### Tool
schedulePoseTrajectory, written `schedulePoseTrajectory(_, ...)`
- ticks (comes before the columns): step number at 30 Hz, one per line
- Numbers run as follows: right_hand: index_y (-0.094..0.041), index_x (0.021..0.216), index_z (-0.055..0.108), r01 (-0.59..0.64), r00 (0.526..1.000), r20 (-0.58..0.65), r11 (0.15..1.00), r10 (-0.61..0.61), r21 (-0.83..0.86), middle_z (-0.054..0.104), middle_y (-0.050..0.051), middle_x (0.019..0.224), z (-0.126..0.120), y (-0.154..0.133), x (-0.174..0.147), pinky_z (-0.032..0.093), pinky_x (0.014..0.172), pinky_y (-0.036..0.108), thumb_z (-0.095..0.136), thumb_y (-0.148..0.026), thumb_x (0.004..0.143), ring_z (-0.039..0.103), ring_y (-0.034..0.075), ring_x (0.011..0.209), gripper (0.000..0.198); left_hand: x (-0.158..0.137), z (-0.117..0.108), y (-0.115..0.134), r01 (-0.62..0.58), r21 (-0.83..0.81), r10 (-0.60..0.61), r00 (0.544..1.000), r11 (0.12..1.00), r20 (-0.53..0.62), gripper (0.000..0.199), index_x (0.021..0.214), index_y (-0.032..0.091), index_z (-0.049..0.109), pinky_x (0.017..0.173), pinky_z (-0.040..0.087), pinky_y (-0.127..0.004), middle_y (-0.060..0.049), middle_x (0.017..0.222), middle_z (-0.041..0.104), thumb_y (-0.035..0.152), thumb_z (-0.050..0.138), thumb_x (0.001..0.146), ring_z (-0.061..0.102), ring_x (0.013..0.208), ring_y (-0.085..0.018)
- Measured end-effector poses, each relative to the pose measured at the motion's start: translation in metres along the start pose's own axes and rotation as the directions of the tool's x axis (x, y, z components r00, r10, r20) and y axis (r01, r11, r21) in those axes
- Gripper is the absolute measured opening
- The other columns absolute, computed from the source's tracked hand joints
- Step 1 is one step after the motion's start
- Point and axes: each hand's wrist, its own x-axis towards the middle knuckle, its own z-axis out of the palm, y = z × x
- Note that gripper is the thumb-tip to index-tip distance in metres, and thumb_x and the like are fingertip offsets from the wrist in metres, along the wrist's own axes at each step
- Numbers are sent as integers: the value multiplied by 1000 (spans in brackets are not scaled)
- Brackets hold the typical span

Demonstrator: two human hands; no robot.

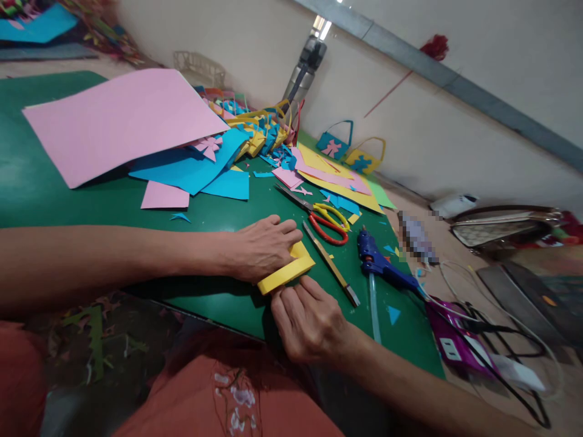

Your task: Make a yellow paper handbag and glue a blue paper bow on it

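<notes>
A small folded yellow paper box [288, 273] is between my two hands near the front edge of the green table [209, 291]. My left hand [266, 247] comes from the left and lies over the box, its fingers bent and closed on the far side. From below, my right hand [310, 318] presses curled fingers against the near side of the box; its fingertips are partly hidden. Just right of the box lies a craft knife [331, 262]. Beyond it rest scissors with red and yellow handles [330, 223].
A blue glue gun [378, 261] with its glue stick lies at the right, wired toward a purple power strip [460, 340]. Pink sheets [122, 127] and blue paper [191, 167] cover the back left. Finished paper baskets [334, 144] stand by the wall.
</notes>
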Motion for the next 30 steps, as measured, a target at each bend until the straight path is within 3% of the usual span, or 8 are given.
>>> schedulePoseTrajectory(18, -13, 66, 58, 77, 997, -21, 997, -78, -27, 51, 2, 51, -5, -2, 6, 28, 50, 33, 42, -5, 81, 41, 15, 44, 23, 0, 1, 1, 7, 26, -7, 1000, 1000, -27, 20, 77, 18, 64, 66, 26, -34, -10, 92, 56, 27, 50, 87, 42, 89, -23)
schedulePoseTrajectory(23, -13, 68, 58, 73, 997, 13, 996, -74, 44, 51, 2, 52, -9, 0, -1, 28, 52, 33, 43, -6, 83, 42, 14, 47, 22, -1, 1, 0, 15, 36, -15, 1000, 999, -13, 18, 77, 18, 64, 66, 27, -34, -9, 91, 55, 29, 53, 85, 41, 89, -23)
schedulePoseTrajectory(25, -14, 69, 59, 11, 999, 29, 997, -14, 80, 49, 0, 52, -12, 6, -11, 28, 53, 32, 45, -8, 85, 40, 14, 47, 22, -1, 1, -1, 11, 43, -10, 1000, 999, -7, 17, 74, 18, 64, 66, 27, -34, -9, 92, 55, 28, 54, 84, 42, 88, -23)
schedulePoseTrajectory(27, -15, 68, 59, -135, 991, 26, 988, 133, 77, 49, -1, 52, -14, 15, -21, 29, 55, 31, 46, -13, 89, 40, 14, 48, 23, -1, 2, -3, 0, 41, 0, 1000, 999, 4, 16, 75, 18, 64, 66, 26, -34, -9, 93, 56, 29, 56, 81, 42, 87, -23)
schedulePoseTrajectory(30, -14, 74, 60, -416, 909, 19, 909, 416, 35, 57, 4, 61, -12, 30, -31, 32, 59, 29, 48, -25, 91, 47, 16, 59, 24, 0, 3, -4, -12, 27, 12, 1000, 1000, 18, 15, 80, 18, 64, 66, 27, -35, -9, 96, 56, 32, 58, 78, 43, 86, -23)
